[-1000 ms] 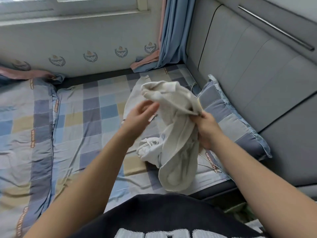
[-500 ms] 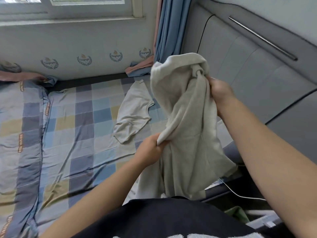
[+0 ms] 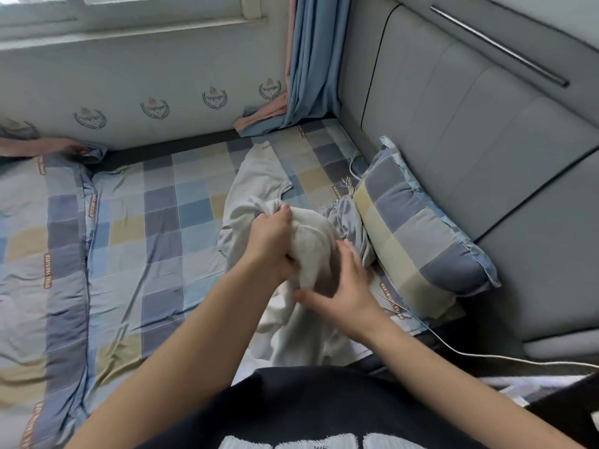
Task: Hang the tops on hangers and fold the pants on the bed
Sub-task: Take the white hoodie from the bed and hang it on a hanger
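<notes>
A cream-white garment [image 3: 312,251] hangs bunched in front of me over the near edge of the bed [image 3: 146,228]. My left hand [image 3: 270,243] grips a fold of it at the top, fingers curled into the cloth. My right hand [image 3: 340,286] lies against the garment's right side with the fingers spread and fairly straight. A pale beige top [image 3: 256,179] lies flat on the checked sheet just behind my hands. A grey-blue garment [image 3: 348,218] is crumpled between the cream one and the pillow.
A checked pillow [image 3: 418,231] leans on the grey padded headboard [image 3: 486,140] at the right. A folded checked quilt [image 3: 42,254] covers the bed's left side. A white cable [image 3: 486,356] runs off the bed's near right corner. Blue curtains [image 3: 311,59] hang at the far corner.
The cream garment has come down from head height to just above the bed. My right hand let go of its top and now rests on its side; my left hand moved up to grip the top.
</notes>
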